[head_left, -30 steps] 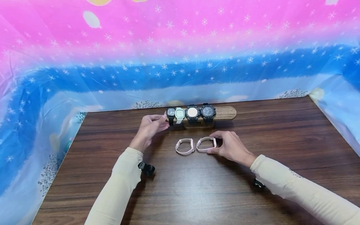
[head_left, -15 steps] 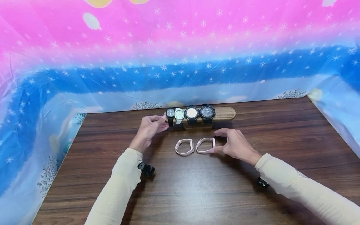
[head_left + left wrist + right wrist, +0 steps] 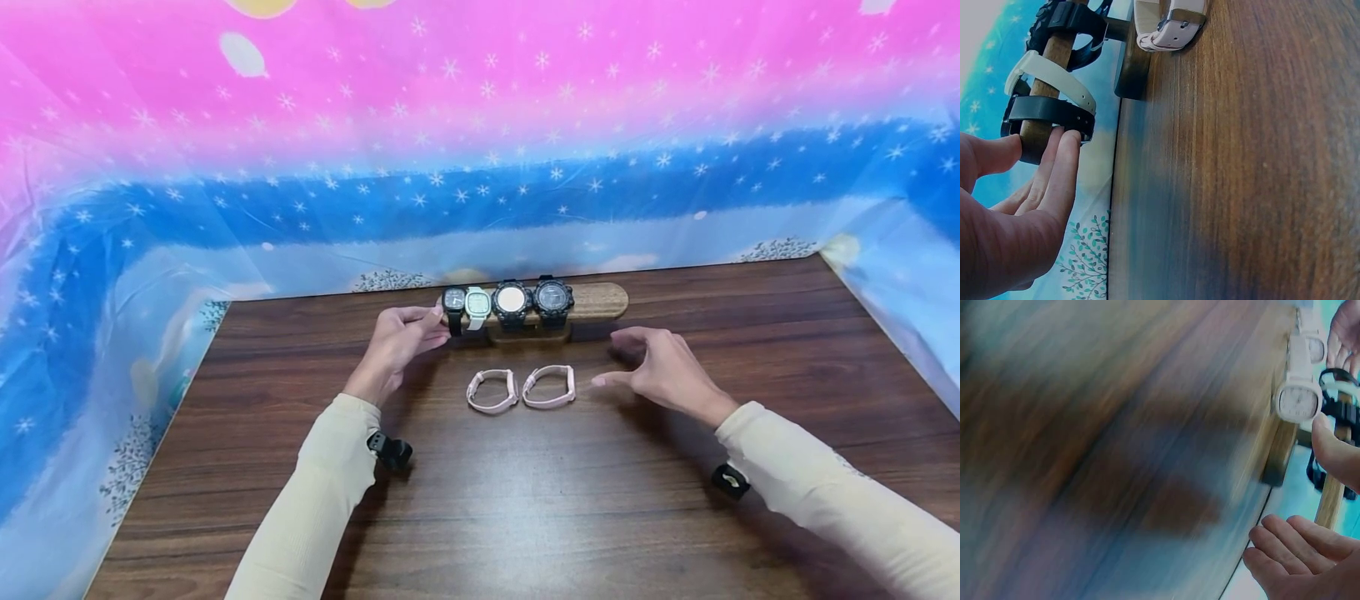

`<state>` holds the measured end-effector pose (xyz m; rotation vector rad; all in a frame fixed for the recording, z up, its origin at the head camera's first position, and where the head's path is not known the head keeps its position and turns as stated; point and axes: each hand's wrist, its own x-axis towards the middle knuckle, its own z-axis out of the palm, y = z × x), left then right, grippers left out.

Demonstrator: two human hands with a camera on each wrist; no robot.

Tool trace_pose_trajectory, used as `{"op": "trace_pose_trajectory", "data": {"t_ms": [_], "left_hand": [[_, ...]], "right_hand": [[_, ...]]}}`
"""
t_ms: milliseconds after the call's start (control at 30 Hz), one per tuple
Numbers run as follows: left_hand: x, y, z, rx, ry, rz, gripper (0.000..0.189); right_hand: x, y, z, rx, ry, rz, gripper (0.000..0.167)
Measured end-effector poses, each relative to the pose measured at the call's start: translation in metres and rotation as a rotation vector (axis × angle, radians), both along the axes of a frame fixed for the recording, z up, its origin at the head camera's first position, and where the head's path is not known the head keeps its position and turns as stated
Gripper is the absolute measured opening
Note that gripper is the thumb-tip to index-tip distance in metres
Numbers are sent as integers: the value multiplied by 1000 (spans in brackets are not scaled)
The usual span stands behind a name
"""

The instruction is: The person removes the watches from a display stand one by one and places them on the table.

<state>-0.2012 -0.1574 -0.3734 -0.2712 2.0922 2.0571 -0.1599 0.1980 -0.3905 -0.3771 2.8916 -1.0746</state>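
Observation:
My left hand (image 3: 401, 346) pinches the left end of a wooden watch stand (image 3: 602, 301), thumb on one side and fingertips by the black strap (image 3: 1047, 110). Along the stand's bar sit a square black watch (image 3: 453, 301), a mint-white watch (image 3: 477, 303) and two chunky round black watches, one with a bright glare on its dial (image 3: 512, 299). In front of it two pale pink watches (image 3: 492, 392) stand on their sides with straps buckled into loops. To the right of the nearer pink watch (image 3: 550, 387), my right hand (image 3: 671, 371) is apart from it, thumb and fingers spread around nothing.
Dark wood-grain table (image 3: 510, 517) under everything. A pink and blue snowflake cloth (image 3: 480, 167) hangs behind and along both sides. The stand's base (image 3: 528, 335) rests near the table's back edge. Small black cameras (image 3: 390, 451) are strapped to both wrists.
My right hand has let go of the right-hand pink watch and moved away to the right, its fingers spreading. The left hand stays at the stand's end.

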Motion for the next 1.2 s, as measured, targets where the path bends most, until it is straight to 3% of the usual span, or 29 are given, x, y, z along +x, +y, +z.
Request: {"op": "trace_pose_trajectory", "data": {"t_ms": [367,600,933,1200], "left_hand": [[-1,0,0,0,-5,2,37],[-1,0,0,3,1,3,37],[-1,1,1,-3,0,5,37],[-1,1,1,-10,1,3,37]], "right_hand": [[-18,23,6,79,19,-90,92],[-31,25,22,113,24,-92,98],[-47,6,50,186,91,-5,102],[-50,-17,62,209,140,85,107]]}}
